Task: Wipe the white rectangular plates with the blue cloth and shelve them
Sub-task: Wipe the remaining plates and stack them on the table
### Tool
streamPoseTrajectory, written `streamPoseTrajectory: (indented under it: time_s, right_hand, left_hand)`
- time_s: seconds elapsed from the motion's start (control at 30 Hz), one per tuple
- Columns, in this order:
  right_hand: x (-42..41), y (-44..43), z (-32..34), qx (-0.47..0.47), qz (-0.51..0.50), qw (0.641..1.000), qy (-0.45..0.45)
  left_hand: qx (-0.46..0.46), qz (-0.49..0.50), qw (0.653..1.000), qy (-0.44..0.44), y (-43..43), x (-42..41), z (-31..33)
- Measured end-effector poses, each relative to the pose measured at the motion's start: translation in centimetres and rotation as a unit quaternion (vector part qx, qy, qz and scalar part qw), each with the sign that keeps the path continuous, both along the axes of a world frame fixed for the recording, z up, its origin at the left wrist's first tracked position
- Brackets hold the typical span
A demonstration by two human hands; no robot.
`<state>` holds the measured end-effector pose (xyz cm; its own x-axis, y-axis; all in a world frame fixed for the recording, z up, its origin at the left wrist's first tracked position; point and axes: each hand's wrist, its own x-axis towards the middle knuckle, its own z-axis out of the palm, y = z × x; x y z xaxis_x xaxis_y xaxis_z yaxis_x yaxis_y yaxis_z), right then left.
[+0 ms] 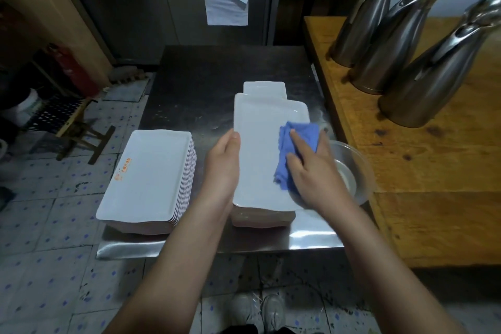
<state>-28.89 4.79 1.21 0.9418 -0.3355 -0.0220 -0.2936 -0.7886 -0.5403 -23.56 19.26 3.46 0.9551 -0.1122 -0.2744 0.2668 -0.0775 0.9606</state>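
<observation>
Fingers (296,141) of the right hand (311,173) are spread and flat on the blue cloth (303,131), pressing it onto the right half of the top plate (257,149). That plate sits on the right stack (260,218), on the steel table (217,76) straight in front of the person. The left hand (222,168) lies along the plate's left rim with its fingers held together, steadying it. Whether the thumb hooks underneath I cannot tell.

To do this wipe well, I'd keep the cloth flat under the whole palm and not bunched. I'd run long strokes from end to end and get into the raised rim and corners. The left hand should brace so the plate doesn't skate off the pile.

A second stack (151,173) stands well apart on the left. A smaller plate (264,89) peeks out behind, and a glass bowl (355,171) sits just beside the right wrist. Steel jugs (423,76) stand on the wooden counter (420,171) beyond.
</observation>
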Motion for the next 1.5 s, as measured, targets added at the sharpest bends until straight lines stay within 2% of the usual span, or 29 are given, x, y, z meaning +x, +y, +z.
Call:
streamPoseTrajectory:
  time_s: [0.07,0.13,0.23,0.3,0.37,0.43,0.47,0.63,0.73,0.8,0.9,1.03,1.1,1.2,1.27,1.33,1.4,1.5]
  right_hand:
    - [-1.3,1.1,-0.7,-0.006,0.050,0.999,-0.014]
    - [-0.8,0.9,-0.6,-0.002,0.031,0.999,-0.033]
    - [0.6,0.1,0.1,-0.073,0.026,0.997,-0.019]
    - [1.1,-0.1,0.4,-0.028,0.025,0.999,-0.034]
    - [1.2,0.0,0.6,0.078,0.005,0.994,-0.070]
    - [1.3,-0.1,0.8,0.191,-0.037,0.976,-0.103]
    - [1.4,-0.1,0.8,0.217,-0.056,0.968,-0.113]
    - [1.5,-0.1,1.0,0.189,-0.110,0.964,-0.154]
    - [1.4,0.2,1.2,0.200,-0.084,0.955,-0.201]
    - [1.5,0.8,1.1,0.233,-0.058,0.951,-0.196]
    - [1.9,1.7,0.7,0.260,-0.071,0.950,-0.158]
    - [2.0,1.9,0.0,0.368,-0.139,0.912,-0.118]
    - [2.0,1.8,-0.1,0.463,-0.161,0.866,-0.102]
    - [1.8,1.6,0.1,0.610,-0.163,0.768,-0.107]
    - [1.6,1.2,0.5,0.663,-0.154,0.726,-0.096]
    - [1.6,0.7,0.7,0.681,-0.143,0.713,-0.086]
    - [1.5,0.2,0.5,0.680,-0.141,0.715,-0.081]
    - [1.2,-0.4,-0.1,0.642,-0.165,0.746,-0.069]
  left_hand:
    - [0.005,0.017,1.000,0.007,0.4,0.4,-0.2]
    - [0.010,0.012,1.000,0.015,0.4,0.3,-0.5]
    - [-0.013,-0.004,0.999,0.035,0.3,-0.2,-0.7]
    - [-0.017,-0.012,0.999,0.038,0.4,-0.2,-0.6]
    - [-0.020,-0.008,0.999,0.035,0.6,0.0,-0.5]
    - [-0.012,-0.007,0.999,0.033,0.8,0.1,-0.5]
    - [-0.007,-0.005,1.000,0.030,0.8,0.1,-0.5]
    - [-0.007,-0.007,1.000,0.011,0.6,-0.2,-0.8]
    - [-0.005,-0.009,1.000,0.012,0.3,-0.4,-0.9]
    - [-0.008,-0.010,1.000,0.010,0.0,-0.4,-1.0]
    - [-0.017,0.005,1.000,-0.004,-0.2,-0.4,-1.2]
    - [-0.013,0.014,1.000,-0.002,-0.2,-0.4,-1.8]
    - [-0.011,0.016,1.000,-0.001,-0.2,-0.4,-2.2]
    - [-0.009,0.026,1.000,0.004,-0.1,-0.1,-3.1]
    - [0.010,0.035,0.999,0.008,0.1,0.3,-4.0]
    - [0.039,0.034,0.999,0.007,0.5,0.6,-5.1]
    - [0.077,0.030,0.997,0.000,0.8,0.9,-6.1]
    - [0.139,0.011,0.990,-0.010,1.1,1.1,-7.4]
